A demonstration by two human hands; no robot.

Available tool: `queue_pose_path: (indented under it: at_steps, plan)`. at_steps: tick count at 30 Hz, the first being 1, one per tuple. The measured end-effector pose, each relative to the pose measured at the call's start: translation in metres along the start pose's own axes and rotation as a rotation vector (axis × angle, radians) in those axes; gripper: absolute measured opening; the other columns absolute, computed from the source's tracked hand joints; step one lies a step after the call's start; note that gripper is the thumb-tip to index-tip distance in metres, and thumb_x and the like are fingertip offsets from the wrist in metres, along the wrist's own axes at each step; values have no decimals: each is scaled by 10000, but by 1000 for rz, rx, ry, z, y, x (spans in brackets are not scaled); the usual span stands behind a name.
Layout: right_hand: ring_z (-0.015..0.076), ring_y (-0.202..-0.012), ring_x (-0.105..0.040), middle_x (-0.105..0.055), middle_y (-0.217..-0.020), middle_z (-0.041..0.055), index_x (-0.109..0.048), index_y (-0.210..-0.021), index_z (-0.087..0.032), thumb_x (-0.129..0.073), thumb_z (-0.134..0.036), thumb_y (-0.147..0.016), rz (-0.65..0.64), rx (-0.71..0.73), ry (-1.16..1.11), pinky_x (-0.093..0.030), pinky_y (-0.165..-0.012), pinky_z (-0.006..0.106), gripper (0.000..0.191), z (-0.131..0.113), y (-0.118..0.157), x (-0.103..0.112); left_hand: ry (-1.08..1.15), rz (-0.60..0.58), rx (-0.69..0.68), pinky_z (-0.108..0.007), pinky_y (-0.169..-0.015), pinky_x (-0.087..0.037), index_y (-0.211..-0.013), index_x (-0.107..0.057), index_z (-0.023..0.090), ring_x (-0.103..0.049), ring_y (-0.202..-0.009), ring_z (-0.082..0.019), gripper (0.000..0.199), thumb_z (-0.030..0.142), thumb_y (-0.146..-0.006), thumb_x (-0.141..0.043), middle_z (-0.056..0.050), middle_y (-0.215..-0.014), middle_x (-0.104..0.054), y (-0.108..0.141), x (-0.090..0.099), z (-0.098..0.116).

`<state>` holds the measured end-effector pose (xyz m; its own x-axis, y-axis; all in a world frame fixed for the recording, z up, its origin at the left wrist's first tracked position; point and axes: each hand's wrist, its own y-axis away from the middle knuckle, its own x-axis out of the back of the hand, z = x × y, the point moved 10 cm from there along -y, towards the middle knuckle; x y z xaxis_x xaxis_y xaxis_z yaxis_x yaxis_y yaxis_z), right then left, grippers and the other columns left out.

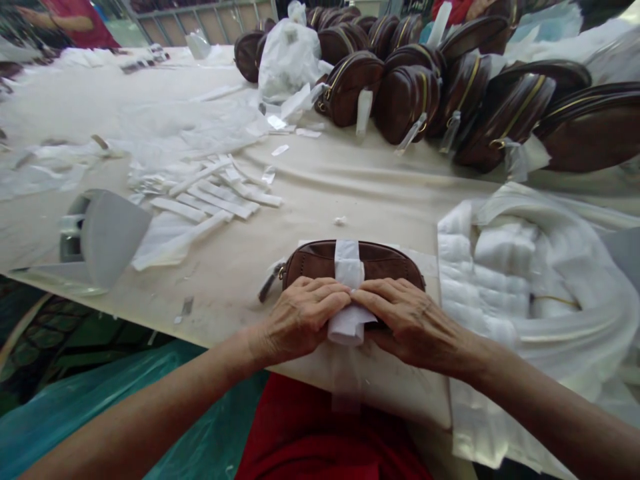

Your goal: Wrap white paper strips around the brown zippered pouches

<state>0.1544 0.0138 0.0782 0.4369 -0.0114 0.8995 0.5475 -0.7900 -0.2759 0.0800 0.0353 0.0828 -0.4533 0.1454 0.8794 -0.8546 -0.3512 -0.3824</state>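
Observation:
A small dark brown zipped bag [310, 261] lies on the table edge in front of me, with a white paper strip [347, 257] around its middle. My left hand [306, 313] is bent over the bag's left half, its thumb and fingertips pressed at the strip. From the other side my right hand [407, 317] grips the strip, fingertips meeting those of the left. Below the hands the strip's lower end curls in a loose roll [346, 328]. A wrapped zipper pull [270, 283] sticks out at the bag's left end. The fingers hide the bag's lower front.
A grey tape dispenser [107, 233] stands at left, near cut white strips [215, 193]. Brown round bags [407, 93] crowd the back right beside a white plastic bag [287, 57]. White padded wrapping [490, 287] lies at right. Another person's arm [70, 21] shows far left.

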Motion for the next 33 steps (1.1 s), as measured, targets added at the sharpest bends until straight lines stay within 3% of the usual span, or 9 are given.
queue_pose_path:
  at_steps: [8, 10, 15, 19, 21, 23, 28, 33]
  plan:
    - [186, -828, -571, -629, -955, 110, -534, -1104, -106, -396, -142, -913, 138, 59, 88, -468, -732, 319, 238, -5, -3, -5, -102, 147, -17, -284, -770, -514, -981, -547, 114, -639, -893, -183, 157, 149, -923, -405, -89, -946, -678, -1, 7, 8]
    - [188, -787, -551, -620, -896, 109, -544, -1068, -97, -336, -140, -938, 142, 105, 128, -469, -712, 326, 249, -11, -4, -8, -175, 166, -77, -284, -752, -514, -973, -548, 105, -639, -897, -190, 144, 148, -929, -418, -92, -947, -681, 2, 6, 15]
    - [194, -769, -517, -604, -896, 127, -560, -1002, -83, -245, -103, -953, 30, 234, 177, -468, -693, 338, 320, -23, -2, -12, -341, 133, -278, -312, -746, -514, -1024, -558, 54, -633, -977, -238, 189, 124, -937, -405, -128, -1043, -671, 17, -7, 30]
    - [210, -829, -522, -606, -967, 138, -516, -1129, -49, -266, -88, -947, -104, 281, 162, -470, -710, 359, 311, -21, 4, -18, -343, 60, -390, -318, -835, -516, -1052, -567, 49, -626, -1019, -234, 234, 106, -942, -369, -131, -1079, -663, 21, -9, 32]
    - [210, -868, -523, -607, -1010, 140, -492, -1176, -50, -281, -89, -948, -108, 295, 139, -467, -727, 357, 313, -19, 7, -23, -323, -19, -413, -315, -894, -504, -1083, -562, 58, -608, -1065, -223, 249, 88, -938, -363, -125, -1122, -649, 21, -14, 29]
    - [209, -897, -518, -610, -1035, 137, -488, -1188, -56, -293, -96, -951, -51, 314, 112, -462, -743, 352, 310, -16, 10, -28, -313, -48, -418, -309, -934, -491, -1096, -563, 70, -595, -1093, -211, 253, 78, -932, -371, -117, -1143, -642, 22, -20, 25]
    - [203, -895, -514, -626, -1039, 119, -536, -1141, -68, -364, -110, -941, 81, 299, 145, -441, -754, 341, 267, -4, 11, -39, -347, 87, -378, -310, -966, -475, -1064, -595, 86, -594, -1101, -209, 225, 104, -925, -420, -113, -1108, -660, 33, -25, 13]
    - [164, -951, -528, -608, -1144, 72, -556, -1188, -144, -350, -194, -968, -66, 199, 268, -420, -786, 302, 306, -7, 10, -41, -209, 150, -303, -332, -1032, -419, -1211, -569, 167, -515, -1209, -197, 367, 110, -915, -360, -79, -1222, -611, 34, -20, 13]
